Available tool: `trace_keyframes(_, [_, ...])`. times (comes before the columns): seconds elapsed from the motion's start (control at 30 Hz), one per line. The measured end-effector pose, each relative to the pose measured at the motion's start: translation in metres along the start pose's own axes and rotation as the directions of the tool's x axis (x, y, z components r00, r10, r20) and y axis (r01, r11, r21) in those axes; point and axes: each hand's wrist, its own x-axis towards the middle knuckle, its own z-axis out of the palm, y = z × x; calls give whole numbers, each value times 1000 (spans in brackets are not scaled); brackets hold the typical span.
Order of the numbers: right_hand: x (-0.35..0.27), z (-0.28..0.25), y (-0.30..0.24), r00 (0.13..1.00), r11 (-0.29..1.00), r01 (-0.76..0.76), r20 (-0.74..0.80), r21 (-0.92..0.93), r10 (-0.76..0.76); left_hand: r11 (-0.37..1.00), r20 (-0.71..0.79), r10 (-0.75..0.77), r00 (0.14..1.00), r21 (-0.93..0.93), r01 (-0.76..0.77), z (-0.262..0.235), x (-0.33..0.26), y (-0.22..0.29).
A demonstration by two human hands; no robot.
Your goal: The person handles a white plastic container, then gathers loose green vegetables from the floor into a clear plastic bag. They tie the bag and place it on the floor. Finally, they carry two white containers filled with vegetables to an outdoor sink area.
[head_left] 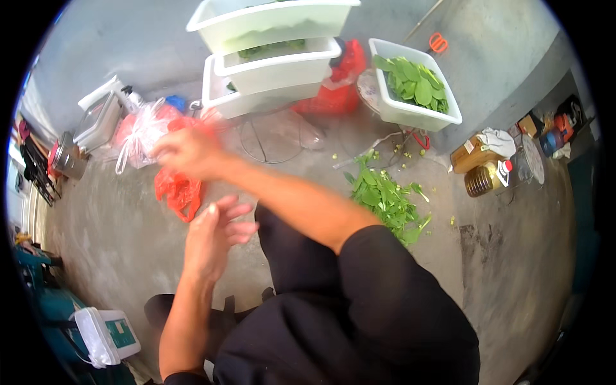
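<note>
My right arm reaches across to the left, and my right hand (190, 153) is blurred by motion in front of a tied pinkish-white plastic bag (138, 136). Whether its fingers hold anything is too smeared to tell. Just below it, a crumpled red plastic bag (178, 192) lies on the floor. My left hand (217, 236) is raised palm up beside that red bag, fingers apart and holding nothing. On the floor to the right spreads a pile of leafy greens (385, 199). More green leaves (414, 82) fill a white tub (417, 119) behind it.
Stacked white tubs (276, 77) stand at the back on a wire stand. Orange-handled scissors (437, 43) hang by the wall. An oil bottle (482, 179) stands at right, a jar (69, 157) at far left. A white lidded bucket (115, 333) sits at lower left.
</note>
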Motion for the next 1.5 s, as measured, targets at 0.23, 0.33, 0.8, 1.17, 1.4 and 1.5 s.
trace_keyframes(0.23, [-253,-222,109,600,607,-767,-570,-210,561,646,-103,174,979,763,-35,-46,52,16])
trace_keyframes(0.33, [-414,-246,118,354,-24,-875,-673,-484,649,418,23,87,996,906,-58,-61,84,-28])
trace_keyframes(0.8, [-290,-147,195,469,449,-855,-18,-260,883,-390,20,-227,974,914,-110,-217,216,12])
trace_keyframes(1.17, [93,70,400,934,221,110,177,-969,311,-323,-233,246,941,895,307,-393,227,32])
trace_keyframes(1.4, [74,139,428,694,701,-632,162,-331,702,200,-369,256,893,924,325,-452,247,-23])
trace_keyframes(1.5, [70,161,384,644,317,-697,369,643,670,782,-362,88,928,603,160,-445,238,-23])
